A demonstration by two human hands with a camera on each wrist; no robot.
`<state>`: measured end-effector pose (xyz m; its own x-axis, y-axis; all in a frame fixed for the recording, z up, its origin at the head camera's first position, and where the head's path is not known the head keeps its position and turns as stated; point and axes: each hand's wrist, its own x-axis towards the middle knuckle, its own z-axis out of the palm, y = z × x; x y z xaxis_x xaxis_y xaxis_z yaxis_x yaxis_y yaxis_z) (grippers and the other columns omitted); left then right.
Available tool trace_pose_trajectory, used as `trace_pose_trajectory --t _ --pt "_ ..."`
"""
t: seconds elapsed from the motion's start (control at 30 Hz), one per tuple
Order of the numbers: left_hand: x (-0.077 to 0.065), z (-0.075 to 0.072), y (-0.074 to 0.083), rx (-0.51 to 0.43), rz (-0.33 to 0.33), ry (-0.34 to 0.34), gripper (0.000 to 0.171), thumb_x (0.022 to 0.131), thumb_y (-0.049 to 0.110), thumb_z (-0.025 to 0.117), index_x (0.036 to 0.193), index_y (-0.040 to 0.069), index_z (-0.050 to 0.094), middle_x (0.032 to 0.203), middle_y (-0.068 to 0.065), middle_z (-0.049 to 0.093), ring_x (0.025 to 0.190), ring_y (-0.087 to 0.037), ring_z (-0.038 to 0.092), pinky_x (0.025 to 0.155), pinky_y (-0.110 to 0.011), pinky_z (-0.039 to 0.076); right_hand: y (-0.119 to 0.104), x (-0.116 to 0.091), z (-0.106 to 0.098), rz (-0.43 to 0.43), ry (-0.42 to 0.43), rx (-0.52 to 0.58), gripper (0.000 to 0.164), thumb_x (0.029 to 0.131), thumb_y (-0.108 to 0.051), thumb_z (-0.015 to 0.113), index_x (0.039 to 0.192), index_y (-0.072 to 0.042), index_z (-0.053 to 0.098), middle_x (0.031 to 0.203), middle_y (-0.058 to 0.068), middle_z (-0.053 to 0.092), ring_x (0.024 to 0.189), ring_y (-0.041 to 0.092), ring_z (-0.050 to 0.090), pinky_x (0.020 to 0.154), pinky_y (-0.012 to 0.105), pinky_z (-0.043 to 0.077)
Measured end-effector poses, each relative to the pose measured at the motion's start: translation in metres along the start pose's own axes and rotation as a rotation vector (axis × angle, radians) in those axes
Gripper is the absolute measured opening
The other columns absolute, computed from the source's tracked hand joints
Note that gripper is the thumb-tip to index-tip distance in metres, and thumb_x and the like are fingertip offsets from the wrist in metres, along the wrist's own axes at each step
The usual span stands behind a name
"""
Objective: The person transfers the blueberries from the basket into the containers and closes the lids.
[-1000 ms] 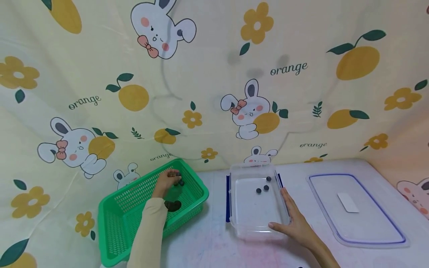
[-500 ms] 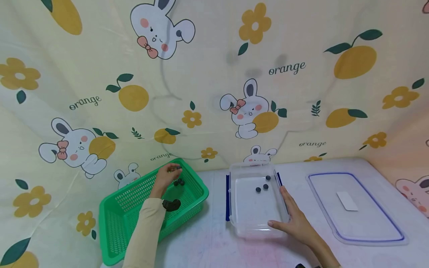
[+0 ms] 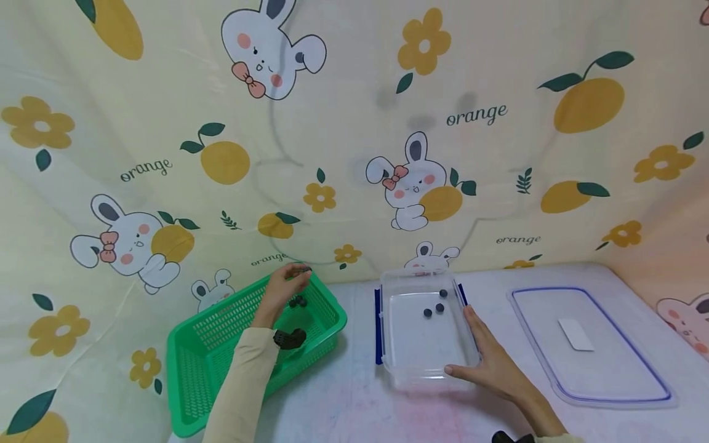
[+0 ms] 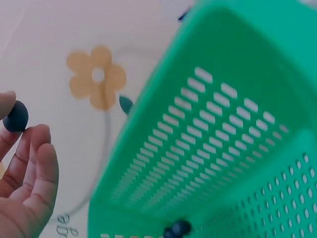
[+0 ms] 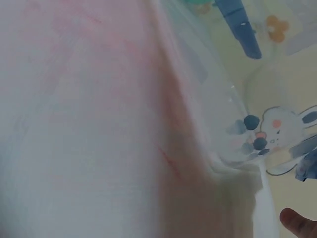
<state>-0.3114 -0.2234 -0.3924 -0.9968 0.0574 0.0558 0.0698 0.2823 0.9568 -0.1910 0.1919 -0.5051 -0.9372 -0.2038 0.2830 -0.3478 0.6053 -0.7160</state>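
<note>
My left hand (image 3: 282, 292) is over the far end of a green perforated basket (image 3: 316, 352), pinching a dark blueberry (image 4: 17, 116) between thumb and fingertips. The left wrist view shows that berry held beyond the basket's rim. A few more blueberries (image 3: 299, 301) lie on the basket floor below the hand. A clear plastic box (image 3: 423, 347) stands to the right, with three blueberries (image 3: 440, 307) inside. Along its right side rests my right hand (image 3: 493, 363), fingers extended and thumb over the near right corner. Only a thumb tip (image 5: 296, 222) shows in the right wrist view.
A clear lid (image 3: 615, 375) with a blue seal lies flat on the right, with a white card (image 3: 576, 335) at its middle. Blue latch flaps (image 3: 378, 326) stick out at the box's sides. A printed cloth hangs behind the table.
My left hand has risen from the basket floor with a blueberry and moved slightly right, uncovering the berries below. The right hand stays at the box.
</note>
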Motion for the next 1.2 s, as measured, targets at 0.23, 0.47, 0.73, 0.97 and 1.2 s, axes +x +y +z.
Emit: trace_pose_trajectory --t 0.23,0.47,0.73,0.97,1.2 --pt "-0.005 0.019 0.018 -0.042 0.038 -0.048 0.034 0.096 0.015 0.062 0.125 -0.003 0.058 0.107 -0.014 0.058 0.096 -0.028 0.062 0.092 -0.045 0.048 0.002 0.000 0.004 0.016 0.000 0.033 0.119 0.072 -0.038 0.083 0.157 -0.014 0.003 0.159 0.019 0.006 0.141 0.047 0.011 0.100 0.071 0.019" --pt "0.000 0.046 0.023 -0.076 0.071 -0.101 0.032 0.095 0.012 0.064 0.122 -0.005 0.059 0.100 -0.012 0.058 0.090 -0.023 0.063 0.085 -0.038 0.052 0.004 -0.001 0.004 -0.004 0.013 0.056 0.117 0.073 -0.036 0.084 0.157 -0.018 0.004 0.160 0.015 0.005 0.141 0.046 0.011 0.100 0.072 0.020" --pt "0.002 0.081 0.035 -0.065 0.102 -0.158 0.031 0.093 0.012 0.065 0.119 -0.004 0.061 0.100 -0.012 0.063 0.096 -0.032 0.063 0.086 -0.039 0.052 0.006 0.000 0.004 -0.014 0.016 0.074 0.117 0.073 -0.036 0.084 0.157 -0.020 0.004 0.160 0.015 0.006 0.141 0.045 0.011 0.100 0.071 0.020" --pt "0.010 0.117 0.043 -0.120 0.078 -0.196 0.026 0.093 0.009 0.066 0.116 -0.003 0.062 0.100 -0.012 0.064 0.093 -0.029 0.065 0.087 -0.037 0.052 0.004 0.000 0.002 -0.002 0.014 0.067 0.116 0.073 -0.037 0.083 0.157 -0.012 0.007 0.159 0.018 0.007 0.140 0.046 0.012 0.098 0.073 0.020" --pt "0.014 0.152 0.049 -0.068 -0.039 -0.209 0.021 0.091 0.010 0.068 0.110 0.002 0.063 0.095 -0.008 0.067 0.094 -0.029 0.066 0.085 -0.037 0.052 0.003 0.000 0.003 0.011 0.007 0.065 0.117 0.072 -0.038 0.083 0.157 -0.012 0.007 0.159 0.020 0.008 0.140 0.046 0.012 0.099 0.072 0.020"
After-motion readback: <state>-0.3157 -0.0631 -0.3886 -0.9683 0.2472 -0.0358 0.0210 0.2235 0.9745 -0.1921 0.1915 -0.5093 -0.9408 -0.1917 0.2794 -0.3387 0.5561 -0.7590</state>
